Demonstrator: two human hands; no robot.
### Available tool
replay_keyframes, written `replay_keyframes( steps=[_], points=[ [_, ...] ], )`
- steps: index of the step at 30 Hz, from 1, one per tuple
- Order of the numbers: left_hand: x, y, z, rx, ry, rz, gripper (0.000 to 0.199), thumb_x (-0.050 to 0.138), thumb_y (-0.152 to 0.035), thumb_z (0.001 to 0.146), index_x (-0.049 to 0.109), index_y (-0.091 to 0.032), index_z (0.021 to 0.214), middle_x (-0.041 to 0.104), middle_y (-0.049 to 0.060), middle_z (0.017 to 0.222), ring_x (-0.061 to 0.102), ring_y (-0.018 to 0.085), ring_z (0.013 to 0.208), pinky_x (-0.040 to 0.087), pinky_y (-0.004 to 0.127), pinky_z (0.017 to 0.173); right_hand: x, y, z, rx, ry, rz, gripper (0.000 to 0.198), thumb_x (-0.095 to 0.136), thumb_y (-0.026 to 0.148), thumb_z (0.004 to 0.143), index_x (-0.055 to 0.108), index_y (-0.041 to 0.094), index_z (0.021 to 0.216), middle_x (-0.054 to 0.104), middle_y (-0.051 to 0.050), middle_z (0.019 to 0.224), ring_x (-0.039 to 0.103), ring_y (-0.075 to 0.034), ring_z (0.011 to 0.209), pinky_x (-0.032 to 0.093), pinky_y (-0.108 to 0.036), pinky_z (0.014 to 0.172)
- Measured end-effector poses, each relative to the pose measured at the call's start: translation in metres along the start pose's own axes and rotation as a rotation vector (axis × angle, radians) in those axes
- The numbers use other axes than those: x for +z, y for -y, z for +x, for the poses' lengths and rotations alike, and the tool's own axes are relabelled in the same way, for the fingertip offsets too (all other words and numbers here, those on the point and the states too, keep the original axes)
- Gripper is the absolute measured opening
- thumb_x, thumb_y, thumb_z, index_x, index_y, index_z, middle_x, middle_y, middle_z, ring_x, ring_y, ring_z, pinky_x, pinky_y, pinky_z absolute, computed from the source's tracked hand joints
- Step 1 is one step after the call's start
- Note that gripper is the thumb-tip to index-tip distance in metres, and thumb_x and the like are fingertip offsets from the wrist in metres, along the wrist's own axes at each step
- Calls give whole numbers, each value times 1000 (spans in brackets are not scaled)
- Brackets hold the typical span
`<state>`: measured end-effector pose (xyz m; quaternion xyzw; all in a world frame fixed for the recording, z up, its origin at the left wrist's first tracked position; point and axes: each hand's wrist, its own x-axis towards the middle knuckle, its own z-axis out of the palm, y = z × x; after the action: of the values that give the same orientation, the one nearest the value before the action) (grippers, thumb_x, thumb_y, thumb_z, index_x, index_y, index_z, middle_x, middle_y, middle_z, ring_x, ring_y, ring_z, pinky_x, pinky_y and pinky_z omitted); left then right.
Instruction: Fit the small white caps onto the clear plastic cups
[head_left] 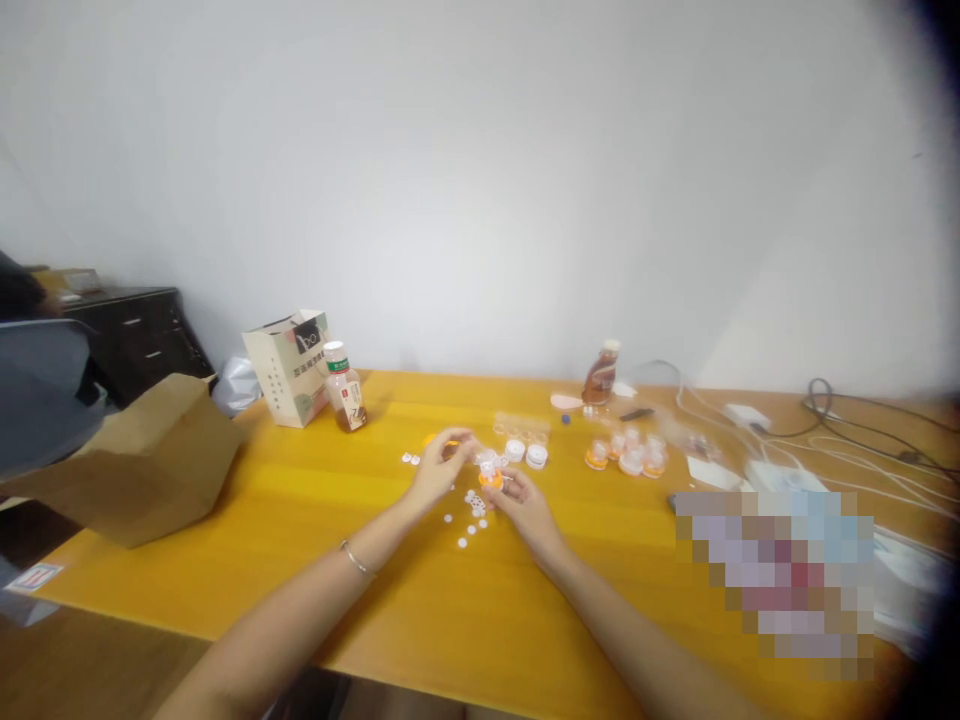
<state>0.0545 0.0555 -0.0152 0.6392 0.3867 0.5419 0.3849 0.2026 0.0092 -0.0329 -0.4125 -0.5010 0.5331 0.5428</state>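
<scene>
My right hand [525, 505] is closed around a small round piece with an orange base and a clear, whitish top [490, 478], held above the table. Just left of it, the fingers of my left hand [441, 468] pinch together near that clear top; what sits between them is blurred. Below my hands, several small white discs [478, 505] lie scattered on the yellow table. Two white round caps [525, 455] stand right behind my right hand. Beyond my left fingers sits an orange piece [430, 441], partly covered, with small white pieces [410, 459] beside it.
Several orange-and-clear pieces [630, 455] are grouped at the right. Farther back stand a brown bottle [601, 375], a labelled bottle [346, 390] and a printed paper bag [289, 370]. Brown paper bag [142, 465] covers the left edge. Cables [832, 440] and a blurred-out patch [780, 580] occupy the right.
</scene>
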Motion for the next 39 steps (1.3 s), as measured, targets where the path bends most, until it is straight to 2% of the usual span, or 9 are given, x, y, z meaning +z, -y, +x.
replay_keyframes(
  steps=[4, 12, 18, 25, 33, 39],
  points=[
    [-2, -5, -9, 38, -68, 28, 28, 50, -33, 79, 53, -16, 101, 58, 7, 100, 57, 15, 87, 47, 30, 80, 0, -3, 2, 10, 2, 0, 40, 70, 38, 55, 52, 20, 86, 63, 2, 64, 59, -15, 56, 46, -30, 61],
    [0, -11, -22, 91, 86, 133, 26, 54, -30, 76, 56, -17, 98, 56, 7, 99, 55, 16, 90, 47, 28, 79, -1, -7, 3, -10, 52, -23, 35, 70, 34, 57, 52, 20, 84, 60, 3, 62, 56, -13, 58, 44, -26, 59],
    [4, -14, -29, 116, 95, 135, 26, 54, -30, 76, 56, -16, 98, 55, 8, 99, 56, 16, 89, 48, 27, 77, -1, -5, 2, -44, 57, -47, 33, 68, 32, 59, 53, 20, 87, 59, 3, 63, 55, -12, 59, 43, -25, 60],
    [5, -13, -31, 84, 84, 118, 25, 57, -28, 74, 57, -15, 95, 57, 8, 97, 58, 16, 86, 48, 27, 75, 1, -2, -3, -93, 12, -116, 33, 67, 34, 61, 55, 20, 87, 52, 5, 56, 51, -11, 53, 43, -25, 56],
    [6, -12, -31, 26, 9, 139, 23, 61, -27, 69, 59, -14, 88, 63, 7, 86, 59, 16, 74, 48, 28, 69, 2, -1, -8, -125, 25, -208, 30, 61, 37, 67, 55, 19, 90, 58, 2, 62, 55, -14, 59, 46, -28, 60],
    [7, -9, -32, -11, -29, 97, 27, 65, -32, 65, 58, -13, 83, 63, 5, 78, 59, 15, 71, 47, 26, 67, 2, 5, -11, -208, 11, -339, 26, 60, 34, 68, 57, 22, 91, 60, 2, 69, 56, -14, 62, 46, -27, 64]
  ],
)
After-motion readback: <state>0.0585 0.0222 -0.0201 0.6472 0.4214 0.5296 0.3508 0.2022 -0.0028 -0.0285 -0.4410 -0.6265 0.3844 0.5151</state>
